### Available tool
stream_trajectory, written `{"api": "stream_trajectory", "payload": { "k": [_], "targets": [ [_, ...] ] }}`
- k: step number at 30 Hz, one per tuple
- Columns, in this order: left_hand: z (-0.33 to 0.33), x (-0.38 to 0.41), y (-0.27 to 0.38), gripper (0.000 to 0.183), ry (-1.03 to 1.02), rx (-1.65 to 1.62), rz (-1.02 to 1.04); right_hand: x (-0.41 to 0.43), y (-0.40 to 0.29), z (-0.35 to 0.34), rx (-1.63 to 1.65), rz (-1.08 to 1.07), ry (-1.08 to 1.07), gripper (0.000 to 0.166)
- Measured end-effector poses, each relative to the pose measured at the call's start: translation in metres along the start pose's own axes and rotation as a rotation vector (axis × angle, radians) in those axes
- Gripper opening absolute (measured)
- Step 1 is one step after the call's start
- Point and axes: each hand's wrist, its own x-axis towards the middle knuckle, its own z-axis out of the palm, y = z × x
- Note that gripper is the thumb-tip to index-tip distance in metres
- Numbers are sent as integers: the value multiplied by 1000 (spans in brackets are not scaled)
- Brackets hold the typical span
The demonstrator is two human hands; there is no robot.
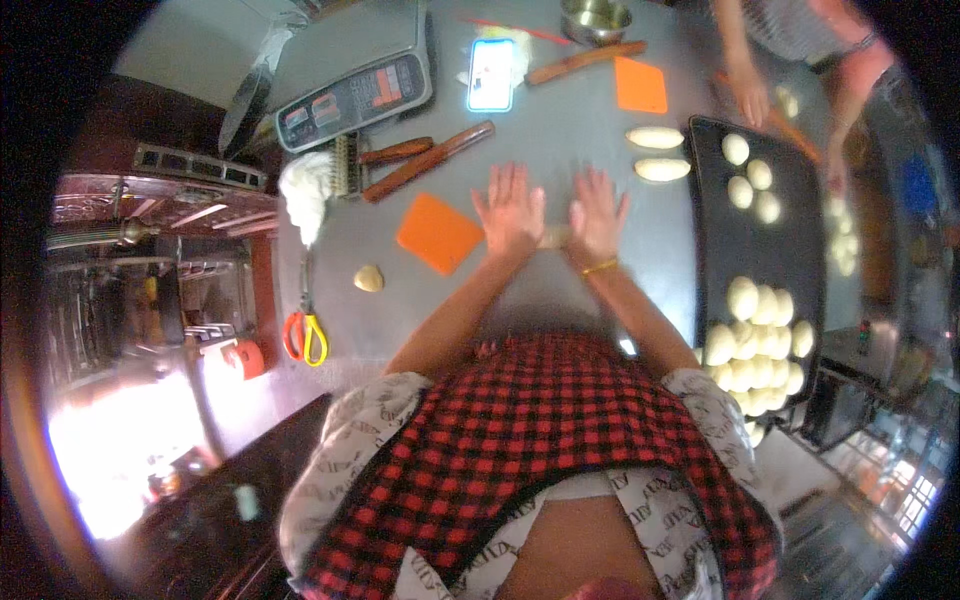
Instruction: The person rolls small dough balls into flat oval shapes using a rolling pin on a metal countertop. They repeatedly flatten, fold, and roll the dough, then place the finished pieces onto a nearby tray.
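My left hand [514,210] and my right hand [598,214] lie flat, palms down, over the metal worktop, with fingers spread and pointing away from me. Between my wrists shows a pale piece of dough [553,238], its ends hidden under the hands. An orange dough scraper [440,233] is close beside my left hand. Farther left sits a small lump of dough [368,278]. To the right of my right hand, two long dough pieces, the nearer one [662,170] and the farther one [655,137], rest beside a black tray [757,251] bearing several dough balls [763,339].
Scissors [305,337], a white cloth [306,195], wooden rolling pins [429,161] and a scale [356,97] occupy the left side. Beyond my hands are a phone [490,75], a metal bowl [596,21] and another orange scraper [641,85]. A co-worker's hand [750,97] reaches near the tray's far edge.
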Motion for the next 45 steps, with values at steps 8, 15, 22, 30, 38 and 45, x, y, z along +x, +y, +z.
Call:
{"api": "stream_trajectory", "payload": {
  "k": [8, 15, 22, 30, 38, 45],
  "targets": [
    [-31, 6, -42, 37, -301, -288, 191, -43, 55, -86, 299, 113, 159, 31],
    [-14, -16, -16, 39, -448, -40, 549, -91, 63, -125, 104, 204, 217, 22],
    [-25, 1, 56, 32, -404, -355, 477, -118, 87, -150, 151, 348, 309, 18],
    [93, 39, 131, 49, -410, -6, 610, -85, 162, -179, -4, 360, 349, 27],
    [20, 18, 53, 36, -187, -323, 503, -83, 258, -208, -95, 278, -606, 74],
    [-6, -27, -19, 24, -237, -228, 327, -60, 219, -211, -551, 113, -1002, 51]
  ]
}}
